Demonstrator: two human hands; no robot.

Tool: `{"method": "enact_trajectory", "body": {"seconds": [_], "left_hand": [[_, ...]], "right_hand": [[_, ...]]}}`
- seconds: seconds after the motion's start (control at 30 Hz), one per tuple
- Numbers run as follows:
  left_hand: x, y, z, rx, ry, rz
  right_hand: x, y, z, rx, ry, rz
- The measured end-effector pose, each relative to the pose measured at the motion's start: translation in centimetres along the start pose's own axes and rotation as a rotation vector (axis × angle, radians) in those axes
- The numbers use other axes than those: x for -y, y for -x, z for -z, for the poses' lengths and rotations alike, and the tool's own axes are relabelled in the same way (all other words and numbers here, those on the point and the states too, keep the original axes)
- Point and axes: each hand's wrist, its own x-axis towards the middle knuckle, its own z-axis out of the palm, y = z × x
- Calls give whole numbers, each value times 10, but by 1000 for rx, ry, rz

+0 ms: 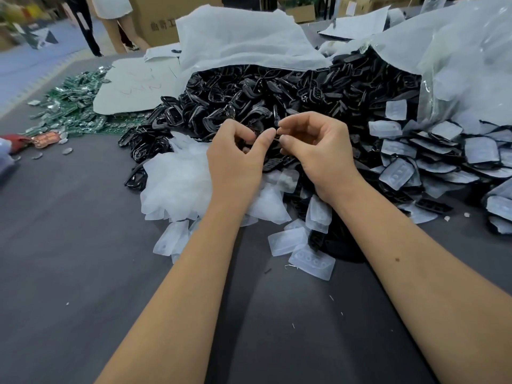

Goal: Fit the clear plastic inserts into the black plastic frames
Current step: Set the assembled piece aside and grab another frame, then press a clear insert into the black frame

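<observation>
A large heap of black plastic frames [277, 95] spills from an opened white bag at the middle of the table. Clear plastic inserts [180, 178] lie in a loose pile in front of it, under my left forearm. My left hand [235, 156] and my right hand [318, 153] meet above the heap's front edge with curled fingers. Between their fingertips they pinch one small black frame [274, 133], which is mostly hidden by the fingers. Whether a clear insert is in it I cannot tell.
Frames fitted with clear inserts [443, 162] pile up at the right. Green circuit boards [74, 106] lie at the far left beside a white sheet [133, 87]. A clear bag [465, 56] rises at the back right. Cardboard boxes [155, 20] and a standing person are behind the grey table [69, 245].
</observation>
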Motion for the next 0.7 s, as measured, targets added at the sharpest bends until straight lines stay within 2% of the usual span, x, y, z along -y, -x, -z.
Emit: {"method": "enact_trajectory", "body": {"seconds": [0.17,0.37,0.47,0.7], "left_hand": [[4,2,3,-8,45,126],[3,10,5,-23,24,34],[3,9,5,11,61,27],[2,8,3,10,-15,-3]], "right_hand": [[-3,-1,2,-13,9,-26],[-4,-1,2,-8,1,-46],[-4,-1,1,3,9,-51],[-2,-1,1,41,13,-30]]}}
